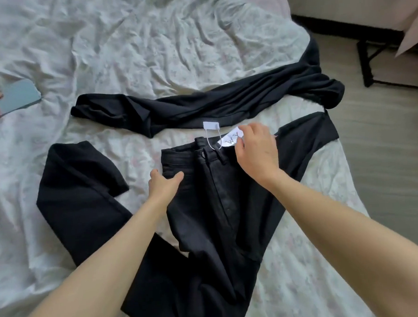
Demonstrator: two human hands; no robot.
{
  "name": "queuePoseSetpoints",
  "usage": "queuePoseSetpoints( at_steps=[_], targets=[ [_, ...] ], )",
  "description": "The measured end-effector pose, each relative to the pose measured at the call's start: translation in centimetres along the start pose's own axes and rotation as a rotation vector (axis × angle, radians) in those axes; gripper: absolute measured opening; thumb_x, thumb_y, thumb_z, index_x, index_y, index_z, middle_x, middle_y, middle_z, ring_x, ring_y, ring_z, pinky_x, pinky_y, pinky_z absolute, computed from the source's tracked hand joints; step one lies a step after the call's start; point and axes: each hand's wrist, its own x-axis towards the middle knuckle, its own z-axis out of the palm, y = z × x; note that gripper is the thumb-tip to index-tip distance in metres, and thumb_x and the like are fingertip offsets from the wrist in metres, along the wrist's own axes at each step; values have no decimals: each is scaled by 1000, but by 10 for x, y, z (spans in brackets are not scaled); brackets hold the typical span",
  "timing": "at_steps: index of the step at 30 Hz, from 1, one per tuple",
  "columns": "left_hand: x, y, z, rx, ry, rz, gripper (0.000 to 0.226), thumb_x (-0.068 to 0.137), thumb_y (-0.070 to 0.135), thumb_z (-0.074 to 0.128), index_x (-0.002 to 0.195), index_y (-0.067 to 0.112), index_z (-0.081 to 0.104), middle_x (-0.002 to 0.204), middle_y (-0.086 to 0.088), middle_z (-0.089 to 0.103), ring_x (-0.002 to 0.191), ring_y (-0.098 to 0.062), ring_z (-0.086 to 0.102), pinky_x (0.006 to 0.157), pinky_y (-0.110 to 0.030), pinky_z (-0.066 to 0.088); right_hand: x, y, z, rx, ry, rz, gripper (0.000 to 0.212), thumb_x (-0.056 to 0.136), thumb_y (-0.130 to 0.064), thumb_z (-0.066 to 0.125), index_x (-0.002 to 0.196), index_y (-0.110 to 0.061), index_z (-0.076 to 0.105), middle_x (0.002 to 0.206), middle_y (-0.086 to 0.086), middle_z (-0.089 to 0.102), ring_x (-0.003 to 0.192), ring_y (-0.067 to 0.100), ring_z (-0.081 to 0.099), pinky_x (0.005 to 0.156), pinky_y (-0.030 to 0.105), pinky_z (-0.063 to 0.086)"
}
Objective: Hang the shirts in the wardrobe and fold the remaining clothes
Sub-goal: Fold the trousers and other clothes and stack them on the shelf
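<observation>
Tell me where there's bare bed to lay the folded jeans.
Wide bare sheet lies beyond the black garment, right of the phones. Near the hands, the jeans crowd the bed's edge.

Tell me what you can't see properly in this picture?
- Head view: part of the paper tag is under the right hand, so its print can't be read whole.
- The trousers' lower end runs off the bottom edge, behind the arms.
- The phone is cut by the left edge.
- The black garment is bunched up, so its kind is unclear.
- The left hand's fingers are foreshortened.
</observation>
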Motion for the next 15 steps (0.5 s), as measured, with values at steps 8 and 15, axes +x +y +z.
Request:
queuePoseSetpoints(
  at_steps=[8, 15],
  targets=[
    [25, 2, 4, -14, 23, 203, 24, 90, 21, 57, 114, 16, 55, 119, -6, 62, 93, -18, 62, 70, -28, 51, 79, 33, 34, 209, -519, 400, 47, 95, -43, 40, 117, -2, 50, 120, 13, 56, 117, 32, 50, 92, 36, 36],
    [-9, -10, -19, -96, 40, 269, 8, 95, 23, 52, 90, 23, 58, 91, 3, 65, 80, -11, 62, 57, -18, 49, 26, 39, 25, 564, -466, 532, 46, 79, -27, 58, 119, -7, 46, 104, 0, 56, 98, 21, 56, 85, 34, 46]
  ],
)
